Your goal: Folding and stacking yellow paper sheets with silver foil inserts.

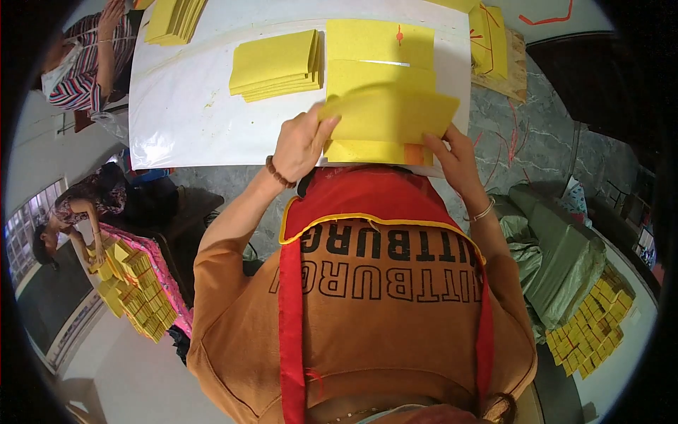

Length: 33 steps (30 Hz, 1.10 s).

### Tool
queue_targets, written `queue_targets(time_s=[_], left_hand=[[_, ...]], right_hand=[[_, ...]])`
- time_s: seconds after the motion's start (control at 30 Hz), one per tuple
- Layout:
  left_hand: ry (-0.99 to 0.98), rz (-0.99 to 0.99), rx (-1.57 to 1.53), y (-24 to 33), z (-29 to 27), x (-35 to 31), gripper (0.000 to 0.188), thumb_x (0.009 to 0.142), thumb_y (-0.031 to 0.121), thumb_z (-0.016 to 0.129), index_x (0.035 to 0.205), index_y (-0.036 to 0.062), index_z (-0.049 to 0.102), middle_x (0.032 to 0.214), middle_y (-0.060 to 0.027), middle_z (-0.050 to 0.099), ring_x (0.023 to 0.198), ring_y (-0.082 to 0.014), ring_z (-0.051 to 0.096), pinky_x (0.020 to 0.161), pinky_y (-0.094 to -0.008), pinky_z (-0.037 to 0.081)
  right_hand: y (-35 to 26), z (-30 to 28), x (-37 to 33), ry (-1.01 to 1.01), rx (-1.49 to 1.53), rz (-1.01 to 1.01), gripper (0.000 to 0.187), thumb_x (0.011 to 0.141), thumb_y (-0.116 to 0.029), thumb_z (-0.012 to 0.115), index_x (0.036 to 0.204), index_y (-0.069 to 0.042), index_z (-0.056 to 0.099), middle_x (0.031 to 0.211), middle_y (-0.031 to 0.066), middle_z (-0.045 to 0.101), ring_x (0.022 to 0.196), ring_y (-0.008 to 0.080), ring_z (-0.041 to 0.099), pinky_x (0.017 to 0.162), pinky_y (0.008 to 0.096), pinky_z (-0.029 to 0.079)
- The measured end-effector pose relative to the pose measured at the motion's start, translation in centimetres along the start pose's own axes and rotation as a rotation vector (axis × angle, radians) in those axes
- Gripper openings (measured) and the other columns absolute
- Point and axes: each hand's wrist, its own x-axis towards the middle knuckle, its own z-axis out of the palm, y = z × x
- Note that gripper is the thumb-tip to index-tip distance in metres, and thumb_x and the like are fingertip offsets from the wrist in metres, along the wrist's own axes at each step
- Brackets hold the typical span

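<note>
Near the table's front edge I hold a yellow paper sheet point(395, 113) by its two sides, its far edge tilted up. My left hand point(304, 138) pinches the left side between thumb and fingers. On the right side, my right hand point(454, 159) grips the sheet with the thumb on top. Under it lie more yellow sheets point(364, 152), one with an orange patch at the near right. Beyond them rests a yellow sheet with a red mark point(367, 39). A stack of folded yellow paper point(274, 65) sits just left of these sheets.
Another yellow stack point(173, 20) is on the white table point(191, 106) at the far left. Bundled yellow paper point(491, 42) stands off the right edge. Two other people are on the left, one handling yellow bundles point(141, 290). Green sacking point(558, 247) and more bundles point(593, 321) lie right.
</note>
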Motion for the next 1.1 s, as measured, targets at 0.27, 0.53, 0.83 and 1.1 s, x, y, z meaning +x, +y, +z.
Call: queue_targets(time_s=[0.27,0.53,0.83,1.1], left_hand=[[0.053,-0.261,0.079,-1.0,1.3,2.7,0.027,0.091,0.025,0.05,0.078,0.0016,0.047,0.053,-0.0148,0.05,0.049,-0.0314,0.052,0.045,-0.0385,0.038],[0.03,-0.383,-0.114,-2.6,1.7,3.9,0.026,0.088,0.026,0.054,0.089,0.0016,0.045,0.052,-0.0115,0.053,0.046,-0.025,0.053,0.045,-0.0354,0.037],[0.023,-0.407,-0.16,-1.8,0.8,4.4,0.046,0.083,0.024,0.062,0.121,0.004,0.043,0.06,-0.0092,0.059,0.05,-0.0222,0.056,0.047,-0.0308,0.041],[0.016,0.413,0.357,3.2,1.4,6.3,0.045,0.083,0.019,0.06,0.123,0.0058,0.047,0.103,-0.0137,0.058,0.097,-0.0275,0.054,0.082,-0.0369,0.041]], right_hand=[[-0.9,1.7,1.7,0.236,0.226,0.098,0.042,0.084,-0.008,0.057,0.124,-0.003,0.045,0.082,0.0046,0.06,0.062,0.0049,0.05,0.055,0.0216,0.041],[-0.1,1.8,2.4,0.231,0.101,0.164,0.037,0.082,-0.01,0.059,0.118,-0.005,0.056,0.073,0.0014,0.059,0.053,0.0036,0.043,0.048,0.0211,0.037],[-0.8,1.5,2.5,0.19,0.002,0.223,0.038,0.084,-0.007,0.058,0.121,-0.004,0.054,0.083,-0.002,0.057,0.059,0.0002,0.042,0.05,0.0166,0.036],[-0.3,2.1,2.5,0.273,0.06,0.199,0.037,0.078,-0.012,0.06,0.115,-0.005,0.058,0.07,0.0055,0.06,0.051,0.0064,0.045,0.05,0.0237,0.04]])
